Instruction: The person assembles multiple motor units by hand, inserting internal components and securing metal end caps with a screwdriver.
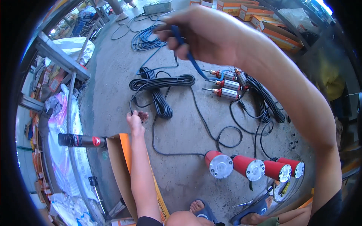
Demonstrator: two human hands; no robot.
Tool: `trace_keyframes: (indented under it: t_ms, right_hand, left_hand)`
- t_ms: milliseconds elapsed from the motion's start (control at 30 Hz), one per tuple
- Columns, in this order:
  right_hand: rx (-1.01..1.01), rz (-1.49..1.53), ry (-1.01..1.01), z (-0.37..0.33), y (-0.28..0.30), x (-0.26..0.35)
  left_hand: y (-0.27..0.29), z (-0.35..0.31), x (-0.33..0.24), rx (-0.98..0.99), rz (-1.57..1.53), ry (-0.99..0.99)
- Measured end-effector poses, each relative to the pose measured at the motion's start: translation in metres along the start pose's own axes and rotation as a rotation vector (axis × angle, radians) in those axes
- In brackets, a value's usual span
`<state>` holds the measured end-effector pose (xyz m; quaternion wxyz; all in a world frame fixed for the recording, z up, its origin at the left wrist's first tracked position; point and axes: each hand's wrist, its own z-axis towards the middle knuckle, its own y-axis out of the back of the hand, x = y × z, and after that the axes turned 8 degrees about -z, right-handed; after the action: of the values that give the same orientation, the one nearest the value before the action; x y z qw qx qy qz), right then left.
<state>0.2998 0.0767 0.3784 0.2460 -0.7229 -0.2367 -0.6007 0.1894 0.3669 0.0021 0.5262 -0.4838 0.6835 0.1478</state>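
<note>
My left hand (136,121) is closed round a thin black cable at the near-left side of a tied black cable bundle (166,82). That bundle lies across a second black cable bundle (163,104) on the floor. Raised high at the top middle, my right hand (205,39) has its fingers curled round a blue cord (194,64), which trails down toward several silver motor armatures (227,83) with red windings. Several red cylinders (247,167) with silver round ends lie nearer me, black cables running from them. Beside the armatures sits another black cable bundle (264,98).
An open orange cardboard box (124,165) stands by my left forearm, near a black cylinder (81,141). Blue cable (146,40) lies coiled farther off. Orange boxes (256,13) stand at the back right. A metal frame (62,56) and white sacks (69,158) line the left.
</note>
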Motion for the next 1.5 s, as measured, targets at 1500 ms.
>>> trace_keyframes:
  t_ms: [1500]
  right_hand:
    - [-0.617, 0.16, -0.011, 0.077, 0.192, -0.067]
  left_hand:
    - [-0.075, -0.176, 0.065, 0.312, 1.215, 0.049]
